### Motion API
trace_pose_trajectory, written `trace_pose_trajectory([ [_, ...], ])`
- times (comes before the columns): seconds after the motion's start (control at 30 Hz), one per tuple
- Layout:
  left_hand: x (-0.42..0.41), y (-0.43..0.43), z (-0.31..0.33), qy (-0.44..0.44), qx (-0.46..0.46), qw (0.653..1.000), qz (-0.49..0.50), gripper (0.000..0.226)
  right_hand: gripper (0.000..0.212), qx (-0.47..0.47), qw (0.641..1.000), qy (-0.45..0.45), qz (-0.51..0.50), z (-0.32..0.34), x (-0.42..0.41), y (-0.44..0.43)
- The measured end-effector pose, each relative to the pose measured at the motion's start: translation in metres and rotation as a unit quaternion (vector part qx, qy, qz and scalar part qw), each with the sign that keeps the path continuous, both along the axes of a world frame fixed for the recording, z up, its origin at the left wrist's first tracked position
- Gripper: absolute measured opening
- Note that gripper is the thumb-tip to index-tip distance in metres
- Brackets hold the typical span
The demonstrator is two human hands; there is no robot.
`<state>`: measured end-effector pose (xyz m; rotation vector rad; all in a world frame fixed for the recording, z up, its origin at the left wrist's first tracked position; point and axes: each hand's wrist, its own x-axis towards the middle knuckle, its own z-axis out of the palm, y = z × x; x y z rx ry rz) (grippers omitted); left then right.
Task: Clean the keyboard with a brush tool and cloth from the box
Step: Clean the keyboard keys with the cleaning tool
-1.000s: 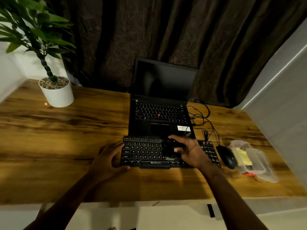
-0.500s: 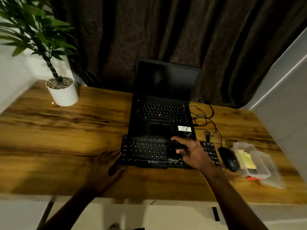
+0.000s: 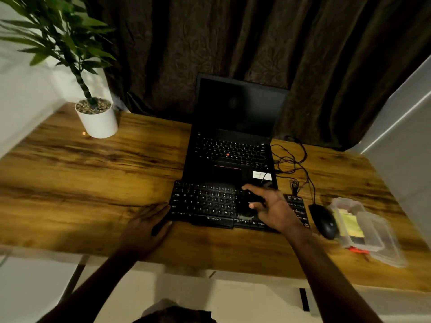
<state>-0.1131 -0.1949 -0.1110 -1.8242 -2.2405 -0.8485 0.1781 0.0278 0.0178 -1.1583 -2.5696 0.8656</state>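
Left hand [image 3: 147,227] lies flat, fingers straight, on the tabletop [image 3: 93,183] against the keyboard's [image 3: 205,201] left end; right hand [image 3: 275,210] sits over its right-middle keys, wrist low, fingers curled on a dark tool [image 3: 245,207], likely the brush. Keyboard lies near the tabletop's front edge, box [image 3: 382,238] by the right edge. Best, I judge: left braces, right sweeps 1 key row at a time, lightly.

Wooden table [image 3: 93,183], white plant pot [image 3: 98,123] far left, open laptop [image 3: 233,159], keyboard [image 3: 205,201], mouse [image 3: 324,221], clear box [image 3: 368,231] right
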Motion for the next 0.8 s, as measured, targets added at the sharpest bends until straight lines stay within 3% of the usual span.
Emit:
trace_pose_trajectory([
  [0.2,-0.001,-0.002,-0.001,-0.001,-0.013,1.0,-0.006,0.062,0.061,0.032,0.997,-0.062,-0.038,0.014,0.039,0.014],
  [0.53,-0.001,-0.002,0.007,-0.012,-0.036,0.999,-0.006,0.069,0.064,0.03,0.998,-0.054,0.008,0.003,0.006,-0.006],
  [0.8,-0.002,-0.002,0.006,-0.005,-0.01,1.0,-0.016,0.068,0.066,0.036,0.994,-0.09,-0.046,0.012,0.044,0.009],
])
